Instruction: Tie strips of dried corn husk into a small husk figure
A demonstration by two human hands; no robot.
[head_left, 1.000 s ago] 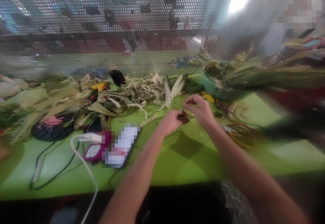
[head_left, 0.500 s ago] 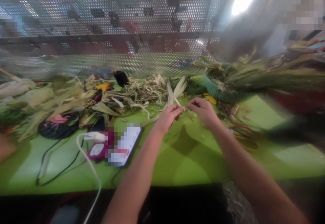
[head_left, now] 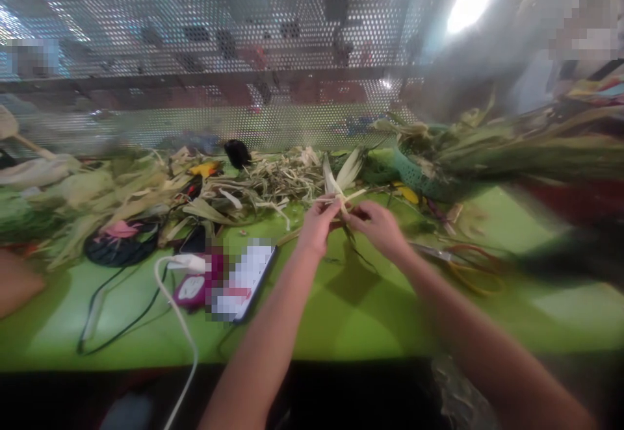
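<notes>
The husk strips (head_left: pixel 344 202) are narrow, pale yellow-green and bent, pinched in the fingertips of the left hand (head_left: pixel 316 225) and right hand (head_left: pixel 381 227), raised over the green desk (head_left: pixel 370 329). They cross near the left fingertips; one end juts sideways to the right, and thin, darker ends hang below, between the hands, their finer folds blurred

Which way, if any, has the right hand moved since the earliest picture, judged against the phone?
Yes: the right hand has shifted slightly left, closer to the phone.
</notes>
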